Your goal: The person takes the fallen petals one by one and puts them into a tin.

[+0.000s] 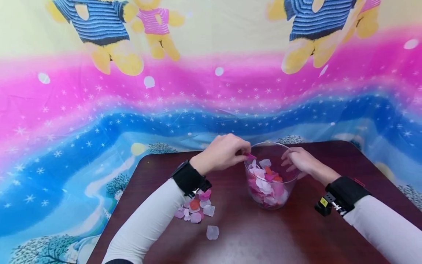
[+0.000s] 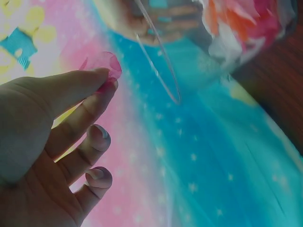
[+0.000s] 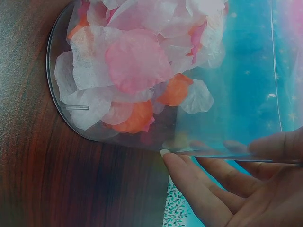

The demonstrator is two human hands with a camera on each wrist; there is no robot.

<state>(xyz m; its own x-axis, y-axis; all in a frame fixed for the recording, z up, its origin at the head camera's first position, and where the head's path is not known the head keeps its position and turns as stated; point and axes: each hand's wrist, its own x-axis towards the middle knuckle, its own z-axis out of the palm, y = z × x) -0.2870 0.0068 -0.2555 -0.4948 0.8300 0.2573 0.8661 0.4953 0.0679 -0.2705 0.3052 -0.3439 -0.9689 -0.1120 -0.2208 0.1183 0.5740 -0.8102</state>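
Note:
My left hand [image 1: 225, 151] pinches a pink petal [image 2: 105, 64] between thumb and forefinger, its other fingers loosely bent. In the head view it is at the left rim of a clear tub [image 1: 271, 203]. Inside the tub lies a heap of petals [image 3: 137, 61], white, pink and orange. My right hand [image 1: 303, 161] holds the tub's right side, fingers spread along the wall. In the right wrist view the fingertips rest against the clear wall, and the thumb [image 3: 279, 145] lies nearer the rim.
On the dark wooden table [image 1: 250, 242], a small pile of loose petals [image 1: 196, 209] lies left of the tub. One white petal [image 1: 212, 232] lies apart, closer to the front. A printed cloth [image 1: 211, 88] hangs behind the table.

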